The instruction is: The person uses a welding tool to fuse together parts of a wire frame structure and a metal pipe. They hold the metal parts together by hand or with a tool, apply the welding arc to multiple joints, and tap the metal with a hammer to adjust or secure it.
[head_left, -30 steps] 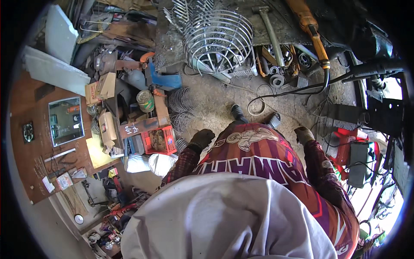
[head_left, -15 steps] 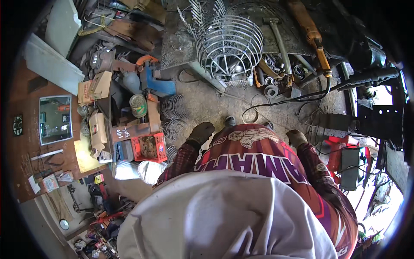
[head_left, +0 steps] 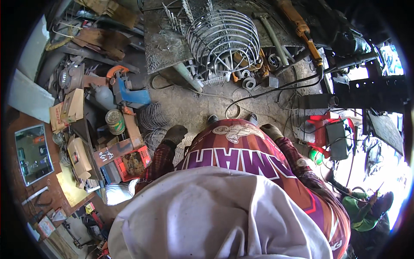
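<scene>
My left hand (head_left: 176, 134), which looks dark and gloved, hangs beside my body with its fingers curled and nothing visible in it. Nearest to it are stacked wire rings (head_left: 152, 115) on the floor side. On my other side, my right hand (head_left: 271, 131) hangs low by the patterned shirt (head_left: 235, 149), its fingers drawn in and no object showing. Neither hand touches the workbench (head_left: 166, 47) ahead. On that bench stands a round cage of bent metal rods (head_left: 223, 36), with a hammer (head_left: 271, 36) and an orange power tool (head_left: 302, 32) to its right.
A cable (head_left: 276, 91) loops across the concrete floor (head_left: 189, 105). At left are a blue and orange clamp-like tool (head_left: 129, 91), a tin can (head_left: 114, 121) and a red crate (head_left: 133, 163). A red chair (head_left: 319, 129) stands at right, near a person in green (head_left: 366, 211).
The view has swung rightward, so the bench and left-hand items sit further left. A person in green has come into view at lower right. My hands still hang at my sides.
</scene>
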{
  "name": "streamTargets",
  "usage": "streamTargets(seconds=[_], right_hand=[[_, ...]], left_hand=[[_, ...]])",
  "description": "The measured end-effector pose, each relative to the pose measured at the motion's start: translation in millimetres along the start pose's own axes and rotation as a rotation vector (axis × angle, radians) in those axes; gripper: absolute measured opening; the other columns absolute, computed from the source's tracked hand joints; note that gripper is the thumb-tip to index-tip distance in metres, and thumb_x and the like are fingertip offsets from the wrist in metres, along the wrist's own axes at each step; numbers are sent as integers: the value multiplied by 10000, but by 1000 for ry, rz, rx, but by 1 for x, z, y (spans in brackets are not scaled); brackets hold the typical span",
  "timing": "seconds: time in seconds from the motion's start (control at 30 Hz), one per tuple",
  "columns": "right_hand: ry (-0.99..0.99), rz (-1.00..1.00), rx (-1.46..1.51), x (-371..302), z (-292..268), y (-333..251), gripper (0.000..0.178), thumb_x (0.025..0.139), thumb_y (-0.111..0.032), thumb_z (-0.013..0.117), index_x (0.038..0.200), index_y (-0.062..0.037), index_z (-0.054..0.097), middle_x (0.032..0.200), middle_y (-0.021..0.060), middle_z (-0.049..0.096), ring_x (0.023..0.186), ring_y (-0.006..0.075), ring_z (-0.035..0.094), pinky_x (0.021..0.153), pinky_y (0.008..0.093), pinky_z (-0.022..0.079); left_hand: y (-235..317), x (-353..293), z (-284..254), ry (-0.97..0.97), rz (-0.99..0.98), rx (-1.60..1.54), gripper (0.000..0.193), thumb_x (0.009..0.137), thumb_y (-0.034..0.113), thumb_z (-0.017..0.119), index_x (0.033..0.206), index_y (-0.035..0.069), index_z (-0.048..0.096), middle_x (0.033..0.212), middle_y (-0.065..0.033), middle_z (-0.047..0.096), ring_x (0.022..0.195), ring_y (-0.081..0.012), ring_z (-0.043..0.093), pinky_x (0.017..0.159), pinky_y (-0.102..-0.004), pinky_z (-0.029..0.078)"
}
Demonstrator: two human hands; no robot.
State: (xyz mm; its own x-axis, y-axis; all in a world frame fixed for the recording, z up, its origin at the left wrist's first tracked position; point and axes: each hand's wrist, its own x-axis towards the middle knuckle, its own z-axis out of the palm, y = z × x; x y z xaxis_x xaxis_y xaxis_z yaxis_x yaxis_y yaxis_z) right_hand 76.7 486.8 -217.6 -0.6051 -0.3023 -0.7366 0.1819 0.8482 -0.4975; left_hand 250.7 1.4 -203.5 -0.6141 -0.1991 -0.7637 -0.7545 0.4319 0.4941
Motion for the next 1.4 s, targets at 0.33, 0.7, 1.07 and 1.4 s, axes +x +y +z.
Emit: streamTargets(seconds=[0.33,0.7,1.07,1.4], right_hand=[[379,-255,267,-14,-36,-120,444,919,-418,632,1157,-47,681,1059,185,721,1015,293,694,885,368,523],[631,-555,-78,-61,-115,-265,403,904,-430,631,1173,-132,668,939,145,731,902,352,700,777,435,543],[615,-602,-346,-45,-128,-279,439,911,-501,614,1032,-91,712,911,158,725,904,350,698,784,452,536],[577,-589,-461,-38,-135,-282,460,927,-513,582,982,-73,702,883,167,707,865,366,690,752,478,527]], left_hand=[[134,-13,-4,286,517,-192,333,959,330,604,1050,19,684,848,-138,687,782,-232,667,725,-364,508],[274,-48,-30,615,743,65,382,1008,394,563,1024,26,661,768,-102,705,710,-237,696,665,-362,514],[293,-53,-27,725,706,160,321,985,356,572,949,49,656,832,-187,671,794,-401,653,683,-464,487],[304,-63,-23,726,643,95,311,975,331,576,941,28,636,886,-232,651,844,-439,627,711,-490,474]])
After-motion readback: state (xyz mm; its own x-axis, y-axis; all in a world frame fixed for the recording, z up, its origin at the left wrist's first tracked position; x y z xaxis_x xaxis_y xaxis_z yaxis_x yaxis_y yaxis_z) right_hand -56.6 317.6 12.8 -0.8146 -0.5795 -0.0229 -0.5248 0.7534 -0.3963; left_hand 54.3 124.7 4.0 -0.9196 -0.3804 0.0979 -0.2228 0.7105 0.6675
